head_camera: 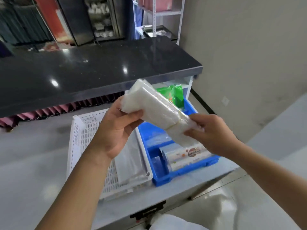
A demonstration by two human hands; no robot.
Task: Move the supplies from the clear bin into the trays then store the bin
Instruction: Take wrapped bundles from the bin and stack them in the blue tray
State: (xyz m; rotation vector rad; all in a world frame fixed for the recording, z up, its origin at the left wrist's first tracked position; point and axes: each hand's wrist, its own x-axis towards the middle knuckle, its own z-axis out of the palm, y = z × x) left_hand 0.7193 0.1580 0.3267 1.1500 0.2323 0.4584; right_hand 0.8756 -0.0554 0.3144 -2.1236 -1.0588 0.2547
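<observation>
Both hands hold a long white pack wrapped in clear plastic (154, 105) in the air above the trays. My left hand (119, 128) grips its upper left end. My right hand (211, 131) pinches its lower right end. Below stands a blue tray (186, 170) holding printed packets (186, 155) at the front and green packets (176, 95) at the back. To its left is a white perforated tray (79, 135) with a flat clear bag (131, 161) inside. I cannot make out a clear bin.
A glossy black countertop (93, 70) overhangs the rear of the low grey surface (33, 155) that bears both trays. A beige wall (249, 63) rises at the right. Metal shelving (156, 19) stands behind. White cloth (207, 213) lies at the bottom right.
</observation>
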